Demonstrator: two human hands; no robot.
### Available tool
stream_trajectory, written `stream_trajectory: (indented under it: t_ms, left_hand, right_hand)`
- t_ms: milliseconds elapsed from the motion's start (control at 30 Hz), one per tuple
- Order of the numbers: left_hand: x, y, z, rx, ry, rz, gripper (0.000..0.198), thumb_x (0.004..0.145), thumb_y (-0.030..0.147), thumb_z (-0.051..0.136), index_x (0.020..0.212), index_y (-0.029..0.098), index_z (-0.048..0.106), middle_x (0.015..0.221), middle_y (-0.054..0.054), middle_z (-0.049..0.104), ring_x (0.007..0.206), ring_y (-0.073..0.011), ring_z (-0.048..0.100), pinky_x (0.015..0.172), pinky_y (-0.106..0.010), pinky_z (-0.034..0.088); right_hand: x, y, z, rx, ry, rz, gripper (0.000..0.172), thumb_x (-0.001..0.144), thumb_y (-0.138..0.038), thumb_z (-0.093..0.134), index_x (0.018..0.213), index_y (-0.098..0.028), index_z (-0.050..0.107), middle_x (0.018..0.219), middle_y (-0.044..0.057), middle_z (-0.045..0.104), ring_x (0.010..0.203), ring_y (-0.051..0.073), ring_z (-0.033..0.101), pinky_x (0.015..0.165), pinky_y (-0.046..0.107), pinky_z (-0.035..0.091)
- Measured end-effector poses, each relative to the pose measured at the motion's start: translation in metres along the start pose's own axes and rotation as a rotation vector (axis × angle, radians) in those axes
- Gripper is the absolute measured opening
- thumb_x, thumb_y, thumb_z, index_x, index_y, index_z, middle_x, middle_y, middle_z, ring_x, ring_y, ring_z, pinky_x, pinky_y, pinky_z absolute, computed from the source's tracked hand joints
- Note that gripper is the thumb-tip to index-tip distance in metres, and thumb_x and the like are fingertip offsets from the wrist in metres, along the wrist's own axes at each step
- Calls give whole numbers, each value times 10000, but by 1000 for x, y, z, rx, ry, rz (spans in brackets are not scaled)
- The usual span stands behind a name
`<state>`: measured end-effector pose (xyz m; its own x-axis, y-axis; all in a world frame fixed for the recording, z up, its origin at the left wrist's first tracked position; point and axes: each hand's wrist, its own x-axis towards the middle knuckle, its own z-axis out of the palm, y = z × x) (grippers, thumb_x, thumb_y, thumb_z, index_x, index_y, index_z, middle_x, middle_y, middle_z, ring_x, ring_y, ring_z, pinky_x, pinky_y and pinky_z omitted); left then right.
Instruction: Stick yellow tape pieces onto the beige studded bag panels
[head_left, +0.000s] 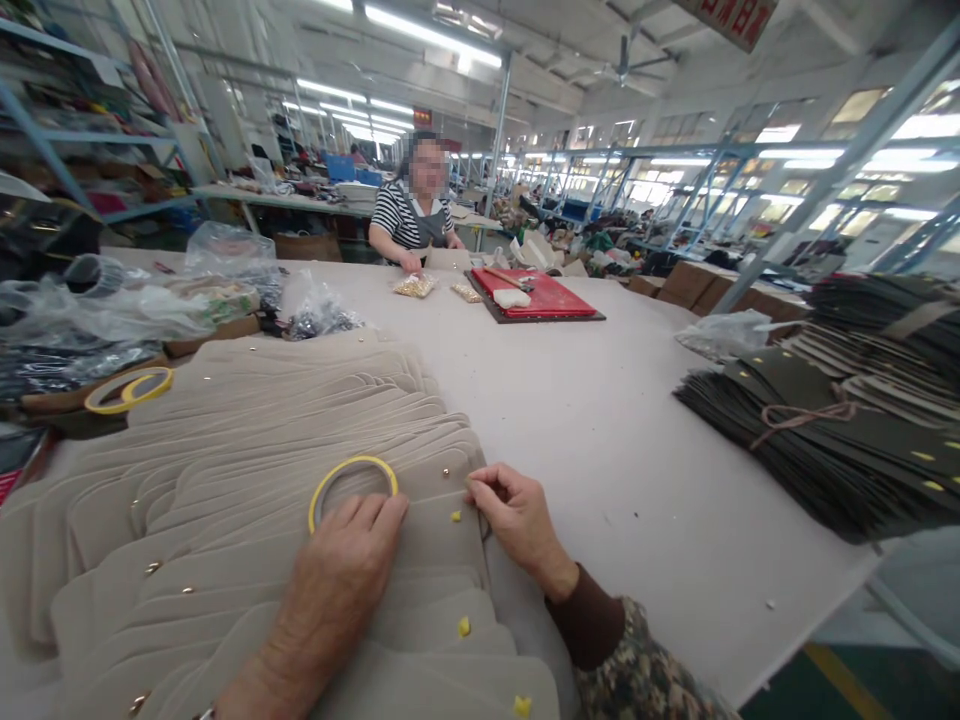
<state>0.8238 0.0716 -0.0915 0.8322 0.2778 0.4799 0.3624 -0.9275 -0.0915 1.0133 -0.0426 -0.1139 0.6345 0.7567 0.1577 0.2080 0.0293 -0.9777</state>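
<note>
My left hand (341,575) rests on the overlapping beige panels (247,500), its fingers curled over the lower rim of a roll of yellow tape (352,464). To its right, my right hand (517,520) is closed in a pinch at the edge of one panel. What lies between thumb and forefinger is too small to make out. Small yellow tape pieces (464,627) are stuck along the right side of several panels. A metal stud (446,472) shows on the panel just above the pinch, and more studs dot the spread.
Two more yellow tape rolls (129,390) lie at the left, by plastic bags (232,265). Across the table (570,420) a person (412,215) handles bags of gold-coloured pieces (414,286) beside a red board (551,294). Tied dark panels (810,430) are stacked at the right.
</note>
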Motion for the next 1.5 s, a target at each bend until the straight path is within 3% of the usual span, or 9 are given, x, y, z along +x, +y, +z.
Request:
stream_trajectory:
  t_ms: [267,500,733,900,1133,1300,1367,1433,1500]
  left_hand:
    - [-3,15,11,-104,-49,-21,188,964,130,390,835,213,499,703,-10,564,673,-197,559,639,-333,421]
    - [-11,14,14,-335,-64,-36,184,1007,176,322,913,218,474,735,22,566,647,-136,591,589,-257,423]
    - [-12,16,14,-249,-250,-37,184,977,151,348,880,225,487,759,10,613,660,-158,636,569,-264,420]
    - [-12,17,15,-244,-299,-56,172,976,152,366,895,223,501,794,2,618,707,-170,645,616,-272,450]
    - [-9,17,13,-240,-331,-84,186,959,119,370,874,227,496,775,4,613,683,-180,650,595,-281,443]
    - [-11,17,15,-253,-320,-90,200,963,122,357,862,225,496,770,6,622,681,-164,650,591,-266,429]
    - [-11,17,17,-280,-332,-109,202,967,130,351,871,224,502,783,4,629,695,-162,653,603,-265,434]
    - [-11,17,18,-311,-353,-134,203,975,147,344,888,223,511,805,-2,634,716,-169,657,619,-273,444]
    - [-10,17,18,-339,-373,-151,207,985,168,334,900,222,515,825,-9,637,744,-180,660,644,-286,459]
  right_hand:
    - [13,6,-2,90,-47,96,191,770,-343,676,773,-153,688,642,17,702,576,132,646,573,230,516]
    - [-7,0,-21,-79,-295,280,185,766,-331,681,717,-153,690,541,-11,661,425,81,517,409,171,411]
    - [-19,2,-16,-334,-310,66,150,815,-241,627,726,-164,719,565,-9,673,499,107,567,512,204,443]
    - [-19,2,-10,-507,-295,-143,132,817,-163,614,737,-172,718,684,21,718,607,136,631,610,224,463]
    - [-24,10,-2,-631,-246,-253,145,830,-111,586,733,-187,661,682,16,687,616,142,618,617,228,444]
    - [-23,10,2,-537,-181,-137,102,838,-139,587,781,-198,647,724,20,719,654,151,656,649,237,476]
    - [-22,12,0,-427,-162,-15,70,837,-189,605,905,-201,616,648,-10,690,575,150,644,579,234,481]
    - [-22,15,-5,-283,-133,140,188,853,-275,605,1018,-200,553,563,-53,632,457,147,595,461,227,452]
    - [-24,17,-12,-198,-107,193,189,875,-343,584,990,-197,546,543,-59,602,424,145,572,419,228,442]
